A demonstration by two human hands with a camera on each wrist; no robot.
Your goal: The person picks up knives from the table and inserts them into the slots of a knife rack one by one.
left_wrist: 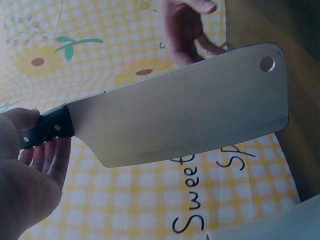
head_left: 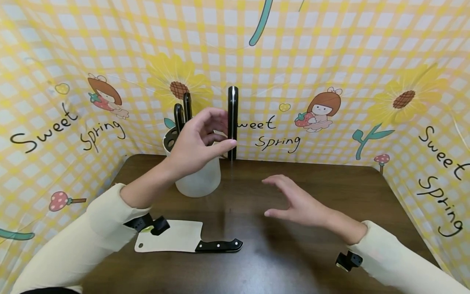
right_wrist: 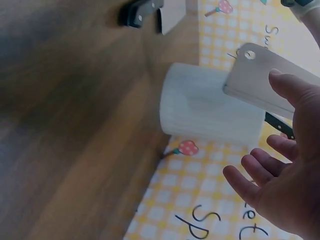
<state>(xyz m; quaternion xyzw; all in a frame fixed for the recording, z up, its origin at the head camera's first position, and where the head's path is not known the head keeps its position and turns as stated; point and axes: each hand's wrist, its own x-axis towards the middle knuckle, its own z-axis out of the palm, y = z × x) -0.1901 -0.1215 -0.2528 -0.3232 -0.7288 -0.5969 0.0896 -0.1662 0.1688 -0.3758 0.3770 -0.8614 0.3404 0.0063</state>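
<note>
My left hand (head_left: 200, 141) grips the black handle of a cleaver (left_wrist: 185, 105), held up beside a white knife holder (head_left: 198, 179). In the head view the blade hangs edge-on below the handle; the left wrist view shows its broad steel face, with a hole at the far corner. My right hand (head_left: 299, 202) is held over the table to the right, fingers spread and holding nothing. A second cleaver (head_left: 172, 237) lies flat on the table in front, its black riveted handle pointing right.
Black knife handles (head_left: 179, 114) stick up from the holder, partly behind my left hand. The brown wooden table (head_left: 330, 261) is enclosed by a yellow checked cloth (head_left: 367, 41) at the back and sides.
</note>
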